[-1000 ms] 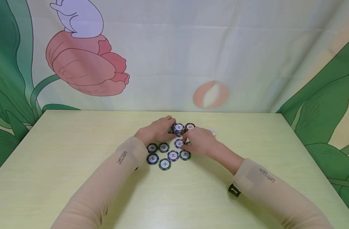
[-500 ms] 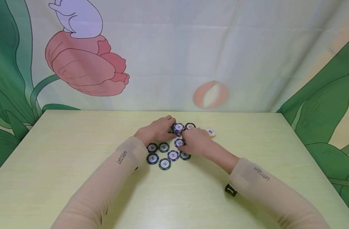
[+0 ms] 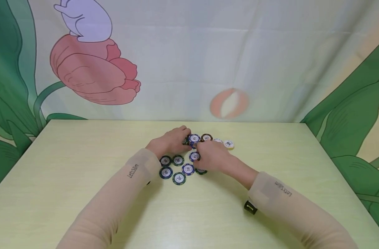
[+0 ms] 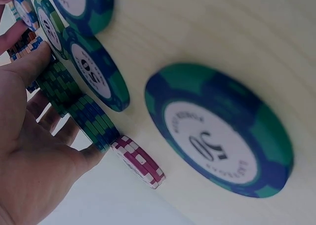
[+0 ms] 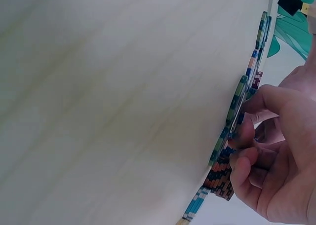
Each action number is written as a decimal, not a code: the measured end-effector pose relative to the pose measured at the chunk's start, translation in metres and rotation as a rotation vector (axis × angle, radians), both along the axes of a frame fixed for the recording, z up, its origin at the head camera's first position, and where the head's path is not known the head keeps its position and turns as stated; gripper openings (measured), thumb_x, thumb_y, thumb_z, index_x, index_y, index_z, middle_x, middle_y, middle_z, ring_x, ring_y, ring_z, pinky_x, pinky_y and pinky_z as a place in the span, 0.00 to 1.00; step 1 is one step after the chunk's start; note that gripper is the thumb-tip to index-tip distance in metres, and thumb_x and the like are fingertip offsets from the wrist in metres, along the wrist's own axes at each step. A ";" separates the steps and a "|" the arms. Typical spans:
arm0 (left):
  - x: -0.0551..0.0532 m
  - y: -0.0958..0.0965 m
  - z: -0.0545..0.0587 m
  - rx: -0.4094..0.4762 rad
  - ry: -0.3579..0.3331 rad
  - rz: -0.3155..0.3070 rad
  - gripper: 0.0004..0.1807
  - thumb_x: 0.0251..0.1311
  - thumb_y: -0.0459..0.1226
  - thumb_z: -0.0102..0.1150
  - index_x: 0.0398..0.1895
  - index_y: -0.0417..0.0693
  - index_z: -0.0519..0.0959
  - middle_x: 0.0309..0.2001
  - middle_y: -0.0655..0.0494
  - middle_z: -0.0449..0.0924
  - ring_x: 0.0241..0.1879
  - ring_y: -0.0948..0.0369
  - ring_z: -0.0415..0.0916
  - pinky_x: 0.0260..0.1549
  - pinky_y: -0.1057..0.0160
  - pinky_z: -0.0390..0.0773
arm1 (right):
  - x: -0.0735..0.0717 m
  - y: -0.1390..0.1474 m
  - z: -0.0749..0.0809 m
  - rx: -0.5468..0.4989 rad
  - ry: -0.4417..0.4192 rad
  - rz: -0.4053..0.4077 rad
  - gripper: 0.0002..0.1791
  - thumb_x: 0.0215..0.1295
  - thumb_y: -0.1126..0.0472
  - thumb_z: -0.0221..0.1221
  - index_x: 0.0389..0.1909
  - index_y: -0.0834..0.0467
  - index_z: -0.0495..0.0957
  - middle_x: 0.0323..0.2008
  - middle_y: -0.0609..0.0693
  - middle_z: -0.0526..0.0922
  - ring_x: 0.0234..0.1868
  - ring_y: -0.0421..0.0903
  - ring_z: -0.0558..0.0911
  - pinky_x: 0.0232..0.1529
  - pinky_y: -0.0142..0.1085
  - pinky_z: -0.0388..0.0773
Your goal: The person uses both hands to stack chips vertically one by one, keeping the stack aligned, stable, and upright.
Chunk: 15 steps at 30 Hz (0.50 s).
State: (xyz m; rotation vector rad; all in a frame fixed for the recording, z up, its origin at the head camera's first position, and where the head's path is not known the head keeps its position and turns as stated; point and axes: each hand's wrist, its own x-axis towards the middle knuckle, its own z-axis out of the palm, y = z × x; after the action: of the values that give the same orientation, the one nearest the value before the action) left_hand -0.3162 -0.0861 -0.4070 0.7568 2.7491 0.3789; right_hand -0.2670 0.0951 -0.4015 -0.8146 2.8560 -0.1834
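In the head view, my left hand (image 3: 172, 140) cups the left side of a blue stack of poker chips (image 3: 194, 139) marked 10, thumb in front and fingers behind. My right hand (image 3: 215, 154) pinches the edge of a loose blue poker chip (image 3: 194, 156) just in front of that stack. The left wrist view shows the left thumb (image 4: 34, 64) against the chips, with a green stack (image 4: 57, 89), a green-and-blue stack (image 4: 94, 124) and a maroon stack (image 4: 138, 161) in a row beside the palm. In the right wrist view, curled right fingers (image 5: 247, 136) partly hide the chips.
Several loose chips lie flat nearer the person, among them a green 20 chip (image 3: 179, 178), a blue 10 chip (image 3: 188, 169) and a dark 50 chip (image 3: 166, 172). Right of the blue stack stand a brown stack (image 3: 206, 137) and a white-topped stack (image 3: 229, 144). A printed curtain (image 3: 177, 69) hangs behind the table (image 3: 83, 166).
My right hand has shifted slightly left, its thumb and finger now at the loose blue chip's edge, uncovering the white-topped chips behind it. The left hand stays in place.
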 end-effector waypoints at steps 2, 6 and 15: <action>0.000 0.000 0.000 -0.001 0.001 0.000 0.27 0.72 0.45 0.62 0.66 0.41 0.70 0.62 0.46 0.70 0.60 0.51 0.71 0.63 0.53 0.71 | 0.000 0.002 0.000 -0.017 0.002 0.008 0.18 0.58 0.53 0.67 0.16 0.50 0.69 0.15 0.43 0.68 0.16 0.40 0.69 0.17 0.34 0.65; 0.000 0.000 -0.001 -0.004 0.005 0.000 0.27 0.72 0.45 0.61 0.66 0.41 0.70 0.62 0.46 0.70 0.60 0.51 0.71 0.64 0.53 0.70 | -0.001 0.008 0.001 -0.053 0.010 0.014 0.16 0.56 0.53 0.66 0.17 0.50 0.68 0.15 0.42 0.68 0.16 0.40 0.68 0.17 0.35 0.63; -0.001 0.001 -0.001 -0.014 0.006 -0.003 0.27 0.72 0.45 0.61 0.67 0.40 0.69 0.63 0.45 0.70 0.61 0.50 0.71 0.64 0.53 0.70 | -0.002 0.016 0.007 -0.143 0.045 -0.006 0.15 0.59 0.48 0.65 0.31 0.54 0.75 0.22 0.45 0.76 0.18 0.41 0.72 0.18 0.35 0.67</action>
State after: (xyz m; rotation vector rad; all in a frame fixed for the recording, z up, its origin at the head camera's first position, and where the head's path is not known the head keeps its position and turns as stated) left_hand -0.3173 -0.0854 -0.4079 0.7590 2.7528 0.3575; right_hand -0.2685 0.1111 -0.3950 -0.8463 2.9148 -0.3784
